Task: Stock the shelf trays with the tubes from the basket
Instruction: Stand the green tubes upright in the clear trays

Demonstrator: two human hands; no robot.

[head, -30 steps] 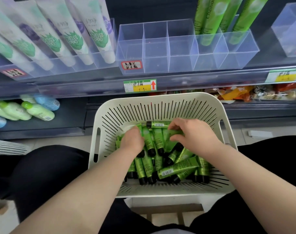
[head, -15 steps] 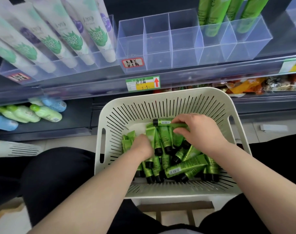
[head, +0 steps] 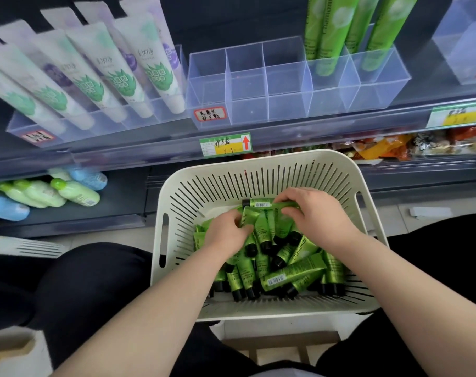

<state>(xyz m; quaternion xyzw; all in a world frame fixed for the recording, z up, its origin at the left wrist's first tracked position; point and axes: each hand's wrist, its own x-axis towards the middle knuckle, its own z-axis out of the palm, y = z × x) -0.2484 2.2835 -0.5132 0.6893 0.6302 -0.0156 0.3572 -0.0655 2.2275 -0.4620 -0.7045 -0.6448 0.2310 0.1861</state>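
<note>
From the head camera, your right hand [head: 313, 213] has its fingers curled over the top tube [head: 261, 204], which lies crosswise at the far end of the basket [head: 258, 159], long axis left to right, black cap leftward. Your left hand [head: 228, 232] pinches a second tube [head: 249, 217] that points away from you. The empty tray compartments [head: 247, 77] sit straight ahead, above the basket, so the crosswise tube likely needs turning upright.

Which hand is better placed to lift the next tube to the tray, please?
Probably the right hand: it grips the topmost crosswise tube, nearest the tray; the left hand pinches a lower tube.
</note>
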